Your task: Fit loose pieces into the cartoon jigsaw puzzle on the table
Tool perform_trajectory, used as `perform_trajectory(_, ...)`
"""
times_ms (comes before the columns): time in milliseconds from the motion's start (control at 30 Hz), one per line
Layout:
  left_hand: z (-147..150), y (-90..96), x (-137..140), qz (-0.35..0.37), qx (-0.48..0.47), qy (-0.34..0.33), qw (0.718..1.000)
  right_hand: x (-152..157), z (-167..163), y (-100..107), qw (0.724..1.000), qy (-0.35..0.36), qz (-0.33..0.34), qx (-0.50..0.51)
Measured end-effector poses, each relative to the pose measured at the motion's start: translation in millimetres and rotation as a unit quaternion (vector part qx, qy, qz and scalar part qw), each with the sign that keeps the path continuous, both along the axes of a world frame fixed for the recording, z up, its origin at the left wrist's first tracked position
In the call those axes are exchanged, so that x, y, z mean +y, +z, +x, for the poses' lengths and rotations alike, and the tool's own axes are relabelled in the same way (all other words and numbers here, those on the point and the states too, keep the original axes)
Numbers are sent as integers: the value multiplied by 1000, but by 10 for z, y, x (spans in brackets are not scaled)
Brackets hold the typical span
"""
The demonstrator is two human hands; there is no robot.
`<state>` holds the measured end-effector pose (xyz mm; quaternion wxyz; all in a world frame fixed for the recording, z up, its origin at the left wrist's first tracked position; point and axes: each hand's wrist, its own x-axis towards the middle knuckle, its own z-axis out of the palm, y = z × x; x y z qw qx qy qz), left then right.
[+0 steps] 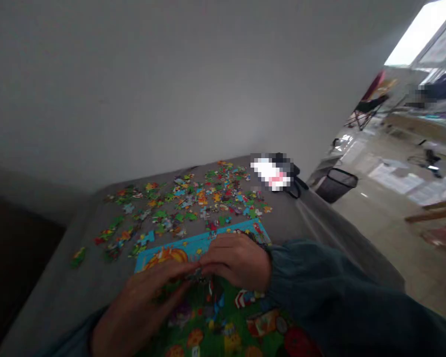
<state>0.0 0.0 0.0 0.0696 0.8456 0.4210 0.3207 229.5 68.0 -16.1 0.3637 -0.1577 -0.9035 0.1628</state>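
Observation:
A colourful jigsaw puzzle (223, 327) with a blue border lies partly assembled on the grey table (52, 292) in front of me. My left hand (141, 302) rests flat on it, fingers stretched toward the middle. My right hand (238, 260) is bent over the puzzle, fingertips meeting the left fingertips around a small dark puzzle piece (197, 271). Which hand grips that piece is unclear. Many loose puzzle pieces (193, 203) are scattered beyond the puzzle toward the wall.
A blurred white and pink object (272, 173) on something dark sits at the table's far right corner. A black bin (336, 184) stands on the floor to the right. A plain wall rises behind the table.

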Motion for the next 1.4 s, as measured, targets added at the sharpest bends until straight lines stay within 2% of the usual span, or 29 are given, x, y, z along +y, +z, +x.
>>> perform_trajectory(233,52,94,-45,-50,-38,-30,998,-26,30,40,1000,8,-28,-1)
perform_trajectory(600,19,35,-29,-76,-37,-35,996,-43,34,28,999,3,-33,6)
perform_trajectory(767,4,-13,2,-28,9,-50,998,-42,31,33,999,-9,-31,5)
perform_trajectory(900,-20,-48,31,23,28,-53,998,-38,31,37,998,-8,-65,2)
perform_trajectory(1167,-28,-6,62,69,36,-56,995,-33,38,24,996,-11,-92,-2)
perform_trajectory(1400,-41,9,108,80,45,-57,994,20,52,49,994,-22,-102,-33)
